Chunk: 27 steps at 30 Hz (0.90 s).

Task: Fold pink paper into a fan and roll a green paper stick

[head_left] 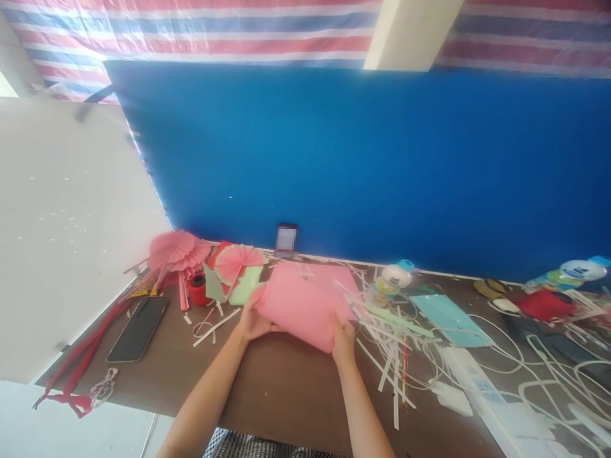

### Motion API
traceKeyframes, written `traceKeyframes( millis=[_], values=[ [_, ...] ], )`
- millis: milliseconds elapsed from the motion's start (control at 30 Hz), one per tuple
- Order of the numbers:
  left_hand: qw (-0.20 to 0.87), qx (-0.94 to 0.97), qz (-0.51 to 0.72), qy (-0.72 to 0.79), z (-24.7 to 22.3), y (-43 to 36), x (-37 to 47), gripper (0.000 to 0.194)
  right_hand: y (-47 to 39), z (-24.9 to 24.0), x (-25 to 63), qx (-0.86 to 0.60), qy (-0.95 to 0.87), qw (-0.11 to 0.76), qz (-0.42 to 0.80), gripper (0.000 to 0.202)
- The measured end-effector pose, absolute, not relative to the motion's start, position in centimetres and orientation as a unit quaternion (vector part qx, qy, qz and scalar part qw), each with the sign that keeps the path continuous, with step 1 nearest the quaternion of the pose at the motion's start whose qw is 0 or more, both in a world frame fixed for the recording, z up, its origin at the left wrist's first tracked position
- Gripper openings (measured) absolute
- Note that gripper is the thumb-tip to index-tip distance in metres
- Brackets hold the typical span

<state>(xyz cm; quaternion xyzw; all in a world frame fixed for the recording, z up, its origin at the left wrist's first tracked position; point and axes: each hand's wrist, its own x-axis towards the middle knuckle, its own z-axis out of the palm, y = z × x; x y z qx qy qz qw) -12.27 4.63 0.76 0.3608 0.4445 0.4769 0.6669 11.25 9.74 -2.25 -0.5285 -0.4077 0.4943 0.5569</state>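
Both hands grip a pink sheet of paper, which tilts above the table's middle. My left hand is closed on its left edge, and a small pleated pink piece shows beside those fingers. At the lower right corner, my right hand pinches the same sheet; some fingertips are hidden. Behind it lies more pink paper, partly covered. Left of my left hand are a pink folded paper fan, a pale green paper and a red roll of tape.
A black phone and a red lanyard lie on the left. White paper strips, a bottle, a light blue packet, a power strip and tangled white cables crowd the right. A blue panel rises behind the table.
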Motion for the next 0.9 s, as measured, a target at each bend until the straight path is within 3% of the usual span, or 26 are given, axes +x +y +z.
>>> traceKeyframes(
  millis=[100, 200, 267, 433, 533, 767, 900],
  values=[
    [0.693, 0.367, 0.504, 0.363, 1.1, 4.7, -12.1, 0.06, 9.5, -1.7, 12.0, -0.577, -0.427, 0.576, 0.391, 0.036],
    [0.64, 0.385, 0.553, 0.37, 0.9, 4.4, -11.3, 0.069, 9.3, -1.2, 12.5, -0.591, -0.445, 0.576, 0.349, 0.035],
    [0.562, 0.401, 0.584, 0.427, 0.6, 4.2, -10.6, 0.074, 9.3, -1.2, 12.8, -0.581, -0.45, 0.576, 0.359, 0.034],
    [0.446, 0.431, 0.576, 0.531, -0.3, 4.4, -9.4, 0.04, 10.0, -2.1, 13.8, -0.528, -0.406, 0.602, 0.439, 0.035],
    [0.41, 0.422, 0.589, 0.555, -0.7, 4.7, -9.1, 0.034, 10.5, -2.4, 14.6, -0.47, -0.387, 0.62, 0.495, 0.034],
    [0.394, 0.41, 0.612, 0.55, -0.8, 4.6, -8.9, 0.027, 10.6, -2.1, 14.9, -0.428, -0.424, 0.567, 0.562, 0.033],
    [0.395, 0.405, 0.615, 0.548, -1.0, 4.7, -8.9, 0.027, 10.5, -1.8, 14.9, -0.455, -0.459, 0.547, 0.532, 0.033]
  ],
)
